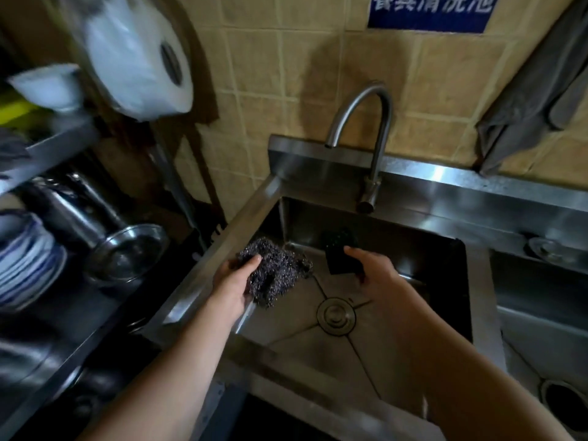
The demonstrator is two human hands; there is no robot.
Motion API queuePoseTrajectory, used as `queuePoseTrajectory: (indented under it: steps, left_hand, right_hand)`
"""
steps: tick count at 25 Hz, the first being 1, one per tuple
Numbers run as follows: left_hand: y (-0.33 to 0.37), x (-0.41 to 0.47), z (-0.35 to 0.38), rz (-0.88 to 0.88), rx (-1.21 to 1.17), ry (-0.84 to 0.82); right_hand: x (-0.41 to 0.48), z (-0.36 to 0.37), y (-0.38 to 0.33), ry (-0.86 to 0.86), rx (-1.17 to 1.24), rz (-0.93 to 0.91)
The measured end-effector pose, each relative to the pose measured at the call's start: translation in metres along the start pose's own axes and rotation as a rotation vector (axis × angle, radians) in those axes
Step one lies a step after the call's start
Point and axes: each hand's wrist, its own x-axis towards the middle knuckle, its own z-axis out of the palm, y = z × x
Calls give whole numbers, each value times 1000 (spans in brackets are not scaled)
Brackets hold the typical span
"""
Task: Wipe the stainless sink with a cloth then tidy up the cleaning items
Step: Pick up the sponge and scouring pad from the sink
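Note:
Over the left side of the stainless sink (375, 354), my left hand (232, 283) grips a dark steel-wool scourer (275, 268). My right hand (374, 270) holds a dark flat sponge (339, 261) above the basin's back part, just under the curved tap (372, 122). The round drain (335, 316) lies between and below my hands. A grey cloth (525, 97) hangs on the tiled wall at the right, apart from both hands.
A large paper roll (140, 62) hangs at upper left. Left of the sink a rack holds stacked striped plates (25, 259) and a steel lid (130, 249). A second basin (547, 338) adjoins on the right, with a strainer (547, 249) on the ledge.

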Motion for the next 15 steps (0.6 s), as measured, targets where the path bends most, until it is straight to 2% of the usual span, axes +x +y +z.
queuePoseTrajectory:
  steps: [6,9,15]
  left_hand:
    - [39,-47,-43,62,-70,64]
    - [54,-71,-60,126,-125,116]
    - [71,-112,-93,253,-244,333]
  right_hand:
    - [-40,26,-27,-126,-66,27]
    - [-54,44,-42,-258,-108,44]
    - [-80,90,-67,-461,-250,83]
